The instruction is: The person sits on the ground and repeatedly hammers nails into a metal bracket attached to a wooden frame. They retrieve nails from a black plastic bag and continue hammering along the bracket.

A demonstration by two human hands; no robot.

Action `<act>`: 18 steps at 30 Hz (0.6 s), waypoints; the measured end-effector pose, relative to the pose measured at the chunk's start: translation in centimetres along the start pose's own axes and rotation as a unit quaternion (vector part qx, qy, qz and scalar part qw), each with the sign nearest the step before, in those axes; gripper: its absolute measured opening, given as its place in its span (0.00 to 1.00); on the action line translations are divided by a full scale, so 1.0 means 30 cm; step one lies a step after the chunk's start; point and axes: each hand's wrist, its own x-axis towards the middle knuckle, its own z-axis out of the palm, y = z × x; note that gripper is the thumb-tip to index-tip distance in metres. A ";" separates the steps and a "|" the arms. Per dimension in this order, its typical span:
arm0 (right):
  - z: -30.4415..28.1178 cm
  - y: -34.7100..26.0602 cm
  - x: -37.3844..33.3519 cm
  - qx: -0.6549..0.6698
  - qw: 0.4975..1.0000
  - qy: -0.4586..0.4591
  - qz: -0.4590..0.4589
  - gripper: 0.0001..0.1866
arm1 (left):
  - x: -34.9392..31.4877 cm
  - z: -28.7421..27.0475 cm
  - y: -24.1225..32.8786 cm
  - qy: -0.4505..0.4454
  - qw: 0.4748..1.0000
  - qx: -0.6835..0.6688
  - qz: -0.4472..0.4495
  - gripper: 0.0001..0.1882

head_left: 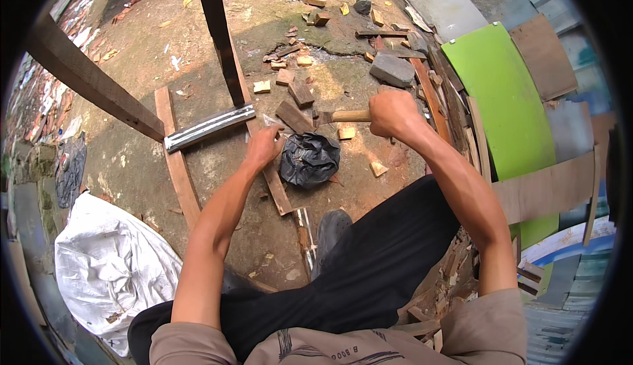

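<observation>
My right hand is wrapped round the wooden handle of a hammer, with the hammer head over the ground at mid-view, beside a wood block. Just left of the hammer head, my left hand is closed at the wooden rail of a frame; what its fingertips pinch, if anything, is too small to make out. A dark crosspiece with white stripes joins that rail to a second rail. Two dark wooden posts rise from the frame. A black plastic bag lies beside my left hand.
Wood offcuts and a grey block are strewn ahead on the ground. A white sack lies at left. On the right stand a green panel and stacked boards. My shoe is near the bag.
</observation>
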 end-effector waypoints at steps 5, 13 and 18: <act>0.006 0.024 -0.058 0.031 0.999 -0.005 -0.011 0.11 | 0.010 0.205 0.002 -0.030 0.999 -0.038 -0.001 0.13; 0.040 0.043 -0.072 0.059 0.998 0.025 -0.022 0.09 | 0.001 0.318 0.027 -0.016 0.996 0.007 -0.088 0.11; 0.060 0.052 -0.073 0.039 0.998 0.002 -0.043 0.09 | 0.008 0.326 0.026 -0.040 0.994 0.038 -0.092 0.11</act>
